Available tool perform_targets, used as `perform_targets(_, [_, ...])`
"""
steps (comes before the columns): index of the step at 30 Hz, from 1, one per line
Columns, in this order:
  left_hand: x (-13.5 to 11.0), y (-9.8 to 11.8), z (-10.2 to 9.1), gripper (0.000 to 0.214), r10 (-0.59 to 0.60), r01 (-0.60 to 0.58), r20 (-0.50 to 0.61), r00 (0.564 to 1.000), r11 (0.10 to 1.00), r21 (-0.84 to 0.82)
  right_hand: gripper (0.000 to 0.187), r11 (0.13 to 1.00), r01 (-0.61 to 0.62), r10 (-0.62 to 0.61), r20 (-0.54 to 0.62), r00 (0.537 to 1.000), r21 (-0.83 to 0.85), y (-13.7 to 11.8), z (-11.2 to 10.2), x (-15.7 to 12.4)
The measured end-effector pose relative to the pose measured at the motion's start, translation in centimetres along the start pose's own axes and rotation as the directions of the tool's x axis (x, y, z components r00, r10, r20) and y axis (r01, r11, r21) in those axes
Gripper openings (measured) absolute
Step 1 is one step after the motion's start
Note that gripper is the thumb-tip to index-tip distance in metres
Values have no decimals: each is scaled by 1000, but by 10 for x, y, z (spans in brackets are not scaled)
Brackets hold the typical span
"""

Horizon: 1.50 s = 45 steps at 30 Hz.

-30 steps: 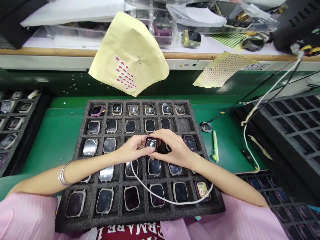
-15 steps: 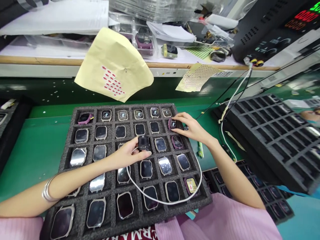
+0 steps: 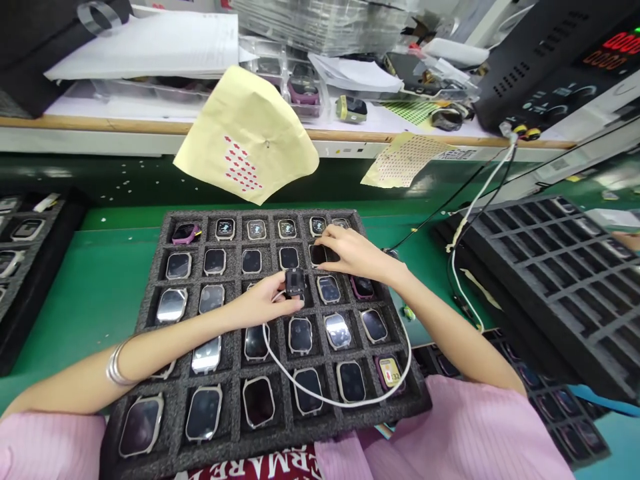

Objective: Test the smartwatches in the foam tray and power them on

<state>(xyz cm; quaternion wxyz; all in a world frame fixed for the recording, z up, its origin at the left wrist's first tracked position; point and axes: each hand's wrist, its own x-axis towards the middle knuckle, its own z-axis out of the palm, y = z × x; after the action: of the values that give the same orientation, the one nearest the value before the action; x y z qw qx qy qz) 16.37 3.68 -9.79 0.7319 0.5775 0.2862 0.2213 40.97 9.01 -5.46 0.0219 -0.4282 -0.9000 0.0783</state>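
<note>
A black foam tray lies in front of me with a smartwatch in nearly every cell. My left hand is closed on a small black charging puck above the tray's middle; a white cable loops from the puck across the lower rows. My right hand reaches over the second row, with its fingertips pinched around a dark-faced watch in its cell. A purple watch sits just below that wrist.
A yellow sheet with red arrow stickers hangs over the tray's far edge, with a second sticker sheet to its right. An empty black foam tray stands on the right. Another tray of watches is at the left. The shelf behind is cluttered.
My right hand took the lit watch off the puck, set it in the second row at the right, then moved left to the neighbouring dark watch. The left hand keeps hold of the puck.
</note>
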Motion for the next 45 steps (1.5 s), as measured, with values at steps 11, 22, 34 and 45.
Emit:
perform_targets(11, [1,2,0,35,38,-34,-90,995,998,47,37,916,193,-117,-226,967,351,-69,6,-16])
perform_targets(22, [-3,7,0,25,97,-96,-227,969,995,17,36,945,248,-139,-424,895,212,-79,28,-10])
perform_targets(34, [-8,5,1,23,59,-60,-229,972,998,3,37,913,280,-116,-471,874,295,-82,32,-12])
perform_targets(45, [-8,6,-1,29,34,-54,-159,987,991,-123,43,866,286,-71,-467,881,409,-81,31,-12])
